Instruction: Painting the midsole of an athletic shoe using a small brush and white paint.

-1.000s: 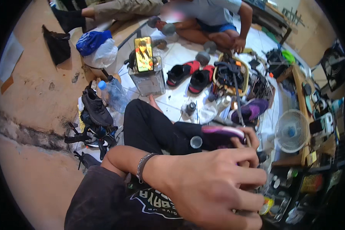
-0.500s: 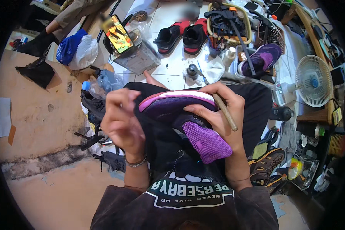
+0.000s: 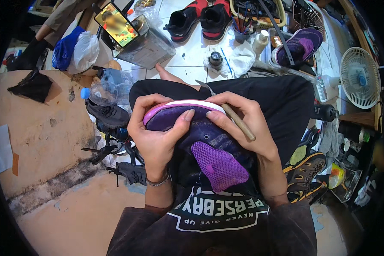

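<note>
A dark purple sneaker point(image 3: 232, 143) with a pink and white sole edge is held over my lap, its bright purple mesh tongue point(image 3: 219, 166) hanging toward my shirt. My left hand point(image 3: 157, 130) grips the shoe at its left end, thumb on the upper and fingers behind the sole. On the right side my right hand point(image 3: 245, 121) does the same, its thumb pressed near the sole seam. A tool with a wooden handle point(image 3: 239, 122) is tucked in that hand too; its thin curved metal end point(image 3: 207, 87) shows beyond the sole. The hidden fingertips cannot be seen.
Beyond my knees stand a grey box with a phone point(image 3: 117, 25), black-and-red shoes point(image 3: 215, 21), a dark bottle point(image 3: 215, 59) and another purple shoe point(image 3: 298, 47). A fan point(image 3: 360, 77) is at right, a plastic bottle point(image 3: 102, 93) at left.
My left hand, raised beside the shoe before, has closed on its left end. The shoe has shifted slightly left and toward me. My right hand keeps the shoe and tool.
</note>
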Action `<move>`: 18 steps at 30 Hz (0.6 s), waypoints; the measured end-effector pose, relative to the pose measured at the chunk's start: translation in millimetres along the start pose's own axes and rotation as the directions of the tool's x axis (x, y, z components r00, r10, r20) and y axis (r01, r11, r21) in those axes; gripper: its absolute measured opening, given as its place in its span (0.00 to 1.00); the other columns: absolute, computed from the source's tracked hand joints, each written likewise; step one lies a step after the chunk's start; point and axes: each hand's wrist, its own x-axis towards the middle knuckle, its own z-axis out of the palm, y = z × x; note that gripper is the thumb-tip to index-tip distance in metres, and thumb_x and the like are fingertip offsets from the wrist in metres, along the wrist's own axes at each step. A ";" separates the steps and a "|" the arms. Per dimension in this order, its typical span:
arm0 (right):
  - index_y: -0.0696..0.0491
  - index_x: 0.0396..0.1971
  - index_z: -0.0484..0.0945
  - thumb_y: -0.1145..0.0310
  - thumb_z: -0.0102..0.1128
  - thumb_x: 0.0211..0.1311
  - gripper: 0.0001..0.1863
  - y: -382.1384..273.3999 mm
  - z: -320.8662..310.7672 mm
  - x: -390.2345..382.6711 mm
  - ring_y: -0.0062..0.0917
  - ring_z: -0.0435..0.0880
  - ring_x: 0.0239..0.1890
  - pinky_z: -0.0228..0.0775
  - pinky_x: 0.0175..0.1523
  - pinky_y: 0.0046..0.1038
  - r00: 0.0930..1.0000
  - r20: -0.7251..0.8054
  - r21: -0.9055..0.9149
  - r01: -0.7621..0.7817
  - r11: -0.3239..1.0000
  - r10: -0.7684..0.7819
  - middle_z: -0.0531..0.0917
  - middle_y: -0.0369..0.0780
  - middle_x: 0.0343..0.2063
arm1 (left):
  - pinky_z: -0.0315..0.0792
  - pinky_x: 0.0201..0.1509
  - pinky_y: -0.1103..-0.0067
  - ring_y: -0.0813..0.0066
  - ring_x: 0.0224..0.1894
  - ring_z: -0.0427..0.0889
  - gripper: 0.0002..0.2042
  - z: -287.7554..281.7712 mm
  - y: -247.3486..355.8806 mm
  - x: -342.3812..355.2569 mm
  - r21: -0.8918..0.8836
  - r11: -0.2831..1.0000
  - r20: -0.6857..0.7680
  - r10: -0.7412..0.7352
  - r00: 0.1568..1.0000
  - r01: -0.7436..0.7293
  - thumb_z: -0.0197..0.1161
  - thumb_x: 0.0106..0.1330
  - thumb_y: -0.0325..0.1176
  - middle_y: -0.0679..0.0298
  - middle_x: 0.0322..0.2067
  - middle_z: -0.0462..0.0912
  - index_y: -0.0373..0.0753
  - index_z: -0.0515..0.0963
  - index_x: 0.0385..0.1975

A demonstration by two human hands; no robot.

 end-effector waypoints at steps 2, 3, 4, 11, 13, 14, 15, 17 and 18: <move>0.61 0.50 0.82 0.72 0.70 0.65 0.15 3.8 2.7 1.0 0.13 0.81 0.39 0.72 0.44 0.18 1.000 -0.001 -0.055 0.014 0.998 -0.014 0.86 0.37 0.36 | 0.77 0.47 0.82 0.80 0.39 0.82 0.19 0.9 1.3 0.2 -0.008 0.999 0.014 -0.033 0.999 0.033 0.80 0.50 0.23 0.65 0.37 0.83 0.34 0.78 0.40; 0.61 0.48 0.83 0.69 0.72 0.64 0.16 7.2 5.1 1.9 0.16 0.83 0.35 0.74 0.42 0.20 0.997 -0.050 -0.080 0.060 0.995 -0.064 0.87 0.40 0.33 | 0.77 0.48 0.82 0.78 0.39 0.82 0.19 1.5 2.3 0.6 -0.016 0.998 0.025 -0.059 0.998 0.059 0.79 0.51 0.22 0.63 0.38 0.83 0.34 0.77 0.40; 0.61 0.45 0.83 0.66 0.74 0.63 0.17 9.2 6.8 2.4 0.19 0.85 0.31 0.75 0.39 0.23 0.988 -0.097 -0.106 0.106 0.989 -0.116 0.87 0.43 0.30 | 0.77 0.48 0.82 0.78 0.39 0.82 0.19 1.8 2.5 1.0 -0.017 0.998 0.025 -0.062 0.998 0.063 0.79 0.51 0.22 0.63 0.38 0.83 0.34 0.77 0.40; 0.62 0.43 0.83 0.68 0.75 0.61 0.16 9.7 11.6 4.0 0.25 0.88 0.31 0.77 0.38 0.25 0.971 -0.147 -0.217 0.155 0.964 -0.189 0.88 0.47 0.30 | 0.77 0.48 0.82 0.79 0.39 0.82 0.19 3.0 -2.6 3.3 -0.031 0.996 0.026 -0.087 0.996 0.088 0.79 0.51 0.22 0.64 0.38 0.82 0.34 0.78 0.41; 0.62 0.43 0.83 0.69 0.75 0.60 0.16 8.6 12.1 5.1 0.28 0.89 0.31 0.77 0.37 0.26 0.967 -0.147 -0.268 0.162 0.950 -0.207 0.88 0.48 0.30 | 0.76 0.48 0.82 0.79 0.39 0.82 0.19 4.3 -6.0 4.0 -0.034 0.996 0.028 -0.086 0.996 0.087 0.79 0.51 0.23 0.65 0.38 0.82 0.34 0.78 0.41; 0.62 0.43 0.83 0.69 0.75 0.60 0.16 8.7 12.5 5.6 0.28 0.89 0.31 0.77 0.37 0.26 0.968 -0.146 -0.271 0.160 0.949 -0.205 0.88 0.48 0.30 | 0.77 0.47 0.83 0.81 0.38 0.82 0.20 4.8 -8.6 3.7 -0.061 0.993 0.017 -0.101 0.995 0.102 0.80 0.51 0.24 0.66 0.37 0.82 0.34 0.78 0.41; 0.62 0.43 0.83 0.69 0.75 0.60 0.16 9.1 12.6 6.3 0.28 0.89 0.30 0.77 0.37 0.26 0.967 -0.148 -0.277 0.161 0.947 -0.208 0.88 0.48 0.30 | 0.77 0.45 0.83 0.82 0.38 0.82 0.20 5.4 -11.4 3.3 -0.088 0.989 0.007 -0.116 0.993 0.117 0.81 0.50 0.24 0.67 0.36 0.83 0.34 0.78 0.41; 0.62 0.43 0.83 0.69 0.74 0.60 0.15 10.2 13.2 7.1 0.29 0.89 0.30 0.77 0.37 0.26 0.966 -0.151 -0.286 0.161 0.945 -0.210 0.87 0.48 0.29 | 0.77 0.46 0.83 0.82 0.38 0.82 0.20 5.9 -18.4 3.9 -0.063 0.992 0.015 -0.110 0.994 0.111 0.81 0.50 0.25 0.67 0.36 0.83 0.34 0.78 0.41; 0.62 0.42 0.82 0.69 0.74 0.60 0.15 11.5 13.6 7.4 0.30 0.89 0.29 0.77 0.36 0.27 0.963 -0.160 -0.305 0.162 0.939 -0.218 0.87 0.48 0.29 | 0.77 0.46 0.83 0.82 0.38 0.82 0.20 6.0 -22.4 4.6 -0.035 0.994 0.024 -0.101 0.995 0.102 0.81 0.51 0.25 0.67 0.36 0.83 0.34 0.78 0.41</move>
